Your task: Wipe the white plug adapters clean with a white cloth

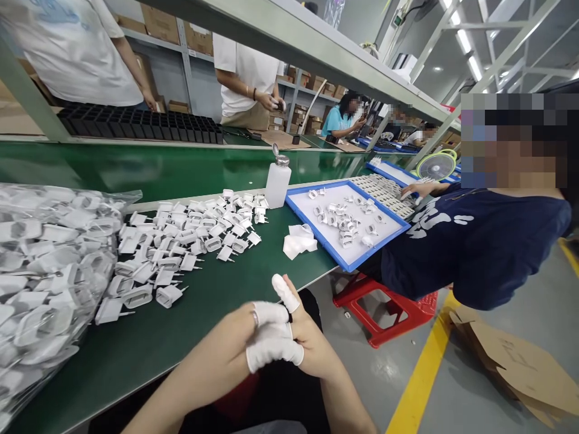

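My left hand [242,337] and my right hand [310,337] meet over my lap, just off the bench's front edge. White finger cots cover several fingertips. The fingers of both hands are closed against each other, and whatever lies between them is hidden. One covered finger of my right hand points up. Ahead and to the left, a loose pile of white plug housings with pins [181,232] lies on the green bench [226,301]. A crumpled white cloth [300,241] rests on the bench beyond my right hand.
At left, a clear bag [49,289] bulges with white housings. A white pump bottle [277,181] stands behind the pile. A blue-rimmed tray [348,268] holds small white parts. A co-worker in a dark shirt [474,241] sits at right, near a red stool [384,313] and flattened cardboard [520,361].
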Demonstrator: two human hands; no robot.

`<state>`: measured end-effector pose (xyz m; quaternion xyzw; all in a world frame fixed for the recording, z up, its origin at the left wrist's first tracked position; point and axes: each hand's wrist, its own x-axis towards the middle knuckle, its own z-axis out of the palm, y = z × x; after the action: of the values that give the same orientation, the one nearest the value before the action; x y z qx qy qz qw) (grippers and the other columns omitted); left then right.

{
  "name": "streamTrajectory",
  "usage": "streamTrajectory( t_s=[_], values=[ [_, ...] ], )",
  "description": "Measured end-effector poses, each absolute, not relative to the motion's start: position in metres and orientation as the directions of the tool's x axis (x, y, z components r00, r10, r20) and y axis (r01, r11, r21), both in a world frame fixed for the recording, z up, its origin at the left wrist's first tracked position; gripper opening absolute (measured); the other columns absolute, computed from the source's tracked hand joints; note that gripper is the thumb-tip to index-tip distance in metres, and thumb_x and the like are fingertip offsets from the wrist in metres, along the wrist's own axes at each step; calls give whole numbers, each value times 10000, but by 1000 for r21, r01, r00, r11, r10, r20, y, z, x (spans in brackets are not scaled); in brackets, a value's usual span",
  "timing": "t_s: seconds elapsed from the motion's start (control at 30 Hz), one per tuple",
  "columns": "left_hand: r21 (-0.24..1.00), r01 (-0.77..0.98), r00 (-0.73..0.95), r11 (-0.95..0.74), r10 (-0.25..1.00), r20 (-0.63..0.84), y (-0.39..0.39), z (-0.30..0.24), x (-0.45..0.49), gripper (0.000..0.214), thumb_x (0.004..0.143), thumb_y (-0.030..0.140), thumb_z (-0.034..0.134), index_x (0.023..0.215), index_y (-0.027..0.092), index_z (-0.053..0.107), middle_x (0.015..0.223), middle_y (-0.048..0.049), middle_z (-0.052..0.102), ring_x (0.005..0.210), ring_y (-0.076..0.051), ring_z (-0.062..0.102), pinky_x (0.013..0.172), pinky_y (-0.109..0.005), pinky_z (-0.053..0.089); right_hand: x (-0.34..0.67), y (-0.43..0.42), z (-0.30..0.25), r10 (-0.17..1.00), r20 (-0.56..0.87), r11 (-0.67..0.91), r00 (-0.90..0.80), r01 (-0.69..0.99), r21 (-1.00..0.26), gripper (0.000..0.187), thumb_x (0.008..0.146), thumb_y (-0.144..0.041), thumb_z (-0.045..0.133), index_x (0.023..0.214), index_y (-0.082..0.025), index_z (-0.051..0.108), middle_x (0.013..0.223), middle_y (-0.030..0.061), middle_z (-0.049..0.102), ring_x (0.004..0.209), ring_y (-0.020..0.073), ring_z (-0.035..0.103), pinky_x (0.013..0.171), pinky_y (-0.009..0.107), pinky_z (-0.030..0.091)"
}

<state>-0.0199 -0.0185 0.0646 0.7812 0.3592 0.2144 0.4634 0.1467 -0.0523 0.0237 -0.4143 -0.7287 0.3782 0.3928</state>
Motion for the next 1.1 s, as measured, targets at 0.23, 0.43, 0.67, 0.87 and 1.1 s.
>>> streamTrajectory(
  t_s=[0.23,0.43,0.67,0.87,1.1],
  values=[
    [995,67,338,73,937,-92,-30,50,-4,228,685,369,583,819,192,636,788,-32,659,723,-195,596,688,-285,472,131,-52,10,940,339,342,-48,91,-935,404,800,-523,410,1058,-293,619,1210,59,550,1178,247,443,1004,436,321],
    [862,259,150,-437,899,411,-38,12,5,159,714,201,563,853,225,636,781,-39,670,729,-186,623,655,-264,490,106,-55,6,981,134,169,140,-280,-945,494,767,-573,428,1101,-249,592,1133,67,603,1059,271,543,933,452,408],
    [170,441,496,-881,397,773,-39,6,13,258,778,34,398,867,81,636,870,-132,672,845,-243,601,720,-344,460,116,-38,15,991,-133,-112,-33,-761,-640,310,674,-521,598,862,-279,646,802,-16,686,782,160,646,799,324,510],
    [305,416,803,-857,503,319,-24,30,-17,165,748,211,496,696,187,651,689,-41,661,716,-184,595,663,-285,444,133,-14,8,965,-229,-212,-125,-888,-409,93,754,-169,593,801,-248,596,474,-101,485,338,6,391,307,68,316],
    [267,963,53,-27,994,-90,53,56,-37,273,791,201,391,923,104,609,940,-158,614,837,-262,593,636,-306,443,132,-8,6,957,-170,-288,-234,-836,-467,133,708,-302,652,784,-237,565,442,-110,292,340,20,198,298,90,200]
  ],
)
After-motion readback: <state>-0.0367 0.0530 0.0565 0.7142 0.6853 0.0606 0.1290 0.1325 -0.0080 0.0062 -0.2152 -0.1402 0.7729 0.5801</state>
